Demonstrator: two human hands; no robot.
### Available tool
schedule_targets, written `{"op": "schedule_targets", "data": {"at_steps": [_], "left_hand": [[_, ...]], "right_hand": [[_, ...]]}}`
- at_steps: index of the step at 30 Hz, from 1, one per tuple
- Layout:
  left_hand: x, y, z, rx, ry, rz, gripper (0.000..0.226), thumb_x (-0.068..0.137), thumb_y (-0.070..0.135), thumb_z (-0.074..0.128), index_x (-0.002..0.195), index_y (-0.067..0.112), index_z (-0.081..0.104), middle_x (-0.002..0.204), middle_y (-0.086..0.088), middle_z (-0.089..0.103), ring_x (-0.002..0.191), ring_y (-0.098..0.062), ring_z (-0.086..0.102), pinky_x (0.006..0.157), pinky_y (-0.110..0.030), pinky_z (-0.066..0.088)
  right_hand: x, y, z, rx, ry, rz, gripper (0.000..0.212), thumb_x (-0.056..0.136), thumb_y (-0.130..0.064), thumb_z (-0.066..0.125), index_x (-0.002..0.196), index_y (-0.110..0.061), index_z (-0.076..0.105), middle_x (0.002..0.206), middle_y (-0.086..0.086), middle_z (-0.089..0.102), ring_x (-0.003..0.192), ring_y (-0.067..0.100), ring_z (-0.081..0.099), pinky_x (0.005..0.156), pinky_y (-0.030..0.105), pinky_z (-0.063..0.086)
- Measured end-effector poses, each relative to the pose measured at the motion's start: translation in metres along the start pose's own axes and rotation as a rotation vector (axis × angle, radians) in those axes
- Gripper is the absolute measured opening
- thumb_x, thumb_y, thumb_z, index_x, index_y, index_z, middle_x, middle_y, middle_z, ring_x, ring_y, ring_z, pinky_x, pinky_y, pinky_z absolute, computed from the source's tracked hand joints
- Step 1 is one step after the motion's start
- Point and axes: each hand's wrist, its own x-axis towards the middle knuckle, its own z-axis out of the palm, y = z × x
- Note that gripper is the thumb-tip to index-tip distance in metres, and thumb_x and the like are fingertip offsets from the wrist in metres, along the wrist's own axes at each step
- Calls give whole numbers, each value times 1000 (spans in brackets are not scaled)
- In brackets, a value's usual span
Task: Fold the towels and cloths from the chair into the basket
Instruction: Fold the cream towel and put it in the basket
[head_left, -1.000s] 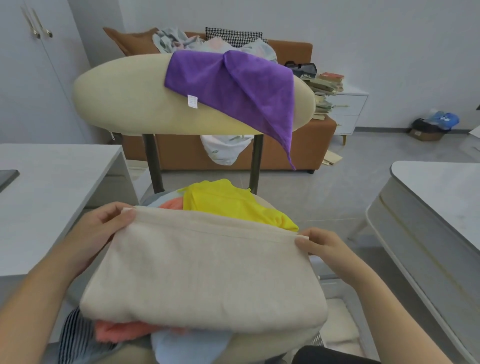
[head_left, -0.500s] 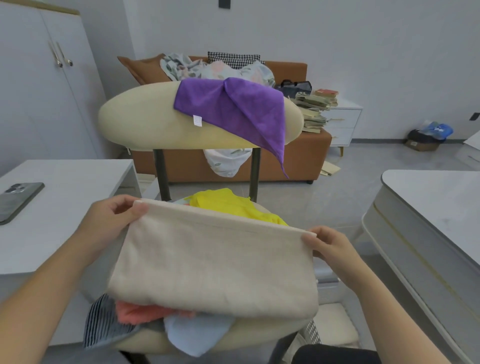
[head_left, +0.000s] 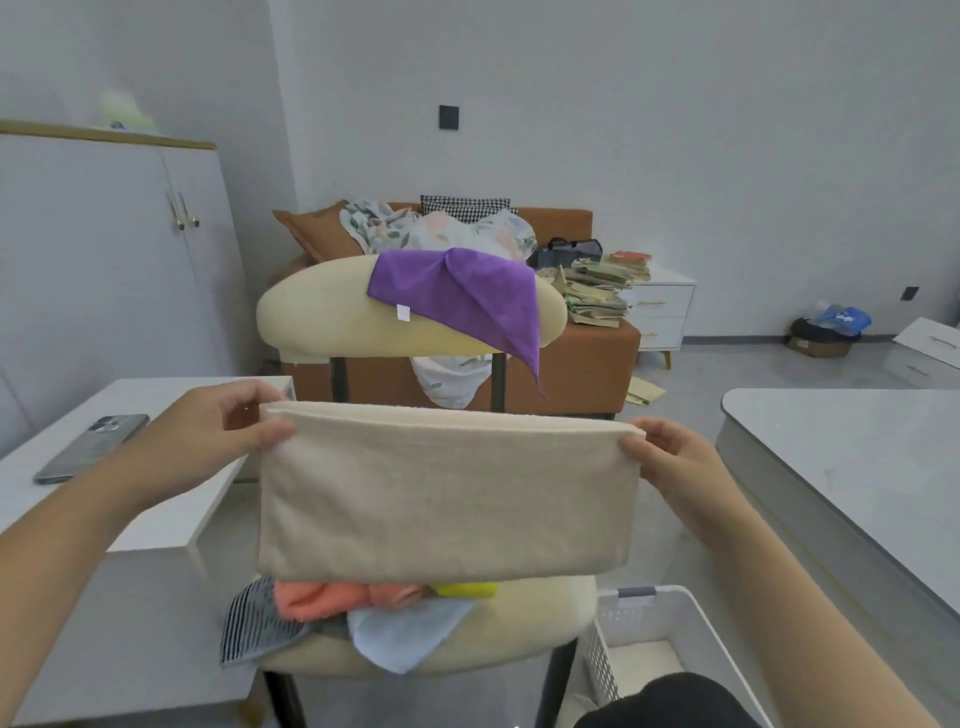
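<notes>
Both hands hold a folded beige towel (head_left: 447, 493) up in front of the chair (head_left: 410, 312), stretched flat between them: the left hand (head_left: 218, 436) pinches its upper left corner between thumb and fingers, and the right hand (head_left: 670, 457) pinches the upper right corner the same way. The towel hangs as a wide rectangle with its top edge level and its lower edge just above the pile on the chair seat. Below the hands, that pile shows a coral cloth (head_left: 337, 597), a yellow cloth (head_left: 467, 588), a light blue cloth (head_left: 400, 634) drooping over the seat's front edge, and a dark striped cloth (head_left: 254, 623) hanging off the left side. Beyond the hands, a purple cloth (head_left: 467, 296) is draped over the chair's cream backrest, one corner hanging down. Below the right hand, beside the chair, stands a white slotted basket (head_left: 608, 660). Left of the left hand, a phone (head_left: 93, 447) lies on a white surface (head_left: 156, 519).
</notes>
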Motion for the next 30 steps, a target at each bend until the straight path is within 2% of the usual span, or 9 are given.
{"op": "schedule_targets", "data": {"at_steps": [4, 7, 9, 13, 17, 20, 24, 28, 30], "left_hand": [[-6, -1, 12, -256, 187, -94, 14, 95, 27, 58, 82, 26, 63, 75, 8, 66, 74, -11, 59, 69, -28, 49], [-4, -16, 31, -72, 498, -134, 18, 98, 38, 50, 88, 25, 57, 86, 3, 62, 83, -22, 56, 69, -37, 41], [-2, -24, 40, 71, 544, -188, 22, 100, 38, 45, 96, 18, 55, 89, 0, 60, 81, -22, 54, 66, -36, 39], [11, -46, 50, 192, 409, -340, 31, 101, 37, 42, 101, 9, 56, 92, -5, 58, 81, -21, 52, 65, -35, 37], [42, -79, 60, 255, 324, -447, 36, 100, 37, 43, 99, 4, 57, 97, -10, 58, 90, -29, 52, 76, -38, 40], [68, -106, 71, 280, 277, -489, 34, 101, 37, 41, 101, 6, 56, 99, -10, 56, 93, -30, 52, 79, -37, 40], [93, -137, 89, 250, 256, -588, 41, 100, 41, 42, 110, 4, 58, 111, -14, 59, 104, -33, 54, 85, -38, 41], [82, -149, 85, -296, 173, -875, 59, 85, 58, 60, 117, 8, 65, 116, -11, 67, 102, -30, 64, 92, -36, 48], [68, -147, 82, -485, 130, -895, 44, 89, 47, 61, 110, 9, 68, 107, -13, 71, 98, -29, 66, 89, -37, 50]], "right_hand": [[-5, -3, 19, -48, 53, -92, 10, 93, -24, 61, 101, -19, 65, 95, -1, 65, 82, 11, 58, 74, 30, 49], [-3, 1, 38, -270, 246, -260, 7, 96, -21, 54, 95, -24, 61, 92, -10, 63, 80, 1, 56, 69, 11, 41], [3, 5, 44, -366, 293, -285, 7, 98, -18, 52, 97, -22, 58, 92, -13, 61, 84, -2, 55, 68, 6, 38], [25, 24, 43, -491, 237, -173, 9, 99, -20, 50, 104, -21, 57, 91, -14, 58, 86, 7, 53, 66, 4, 35], [60, 56, 50, -580, 168, -8, 13, 100, -20, 48, 108, -16, 57, 97, -2, 57, 94, 17, 53, 75, 26, 35], [91, 86, 61, -591, 153, 60, 17, 100, -19, 47, 113, -13, 58, 101, -1, 57, 100, 21, 54, 79, 26, 34], [117, 126, 76, -648, 156, 158, 30, 100, -17, 45, 129, -9, 52, 122, 9, 58, 109, 24, 52, 86, 29, 36], [115, 137, 86, -860, 167, 204, 50, 99, -21, 46, 146, -12, 32, 148, 12, 37, 135, 28, 37, 108, 40, 31], [99, 125, 105, -1036, 95, 49, 59, 99, -32, 45, 151, -16, 24, 156, 6, 26, 144, 26, 23, 114, 44, 24]]}}
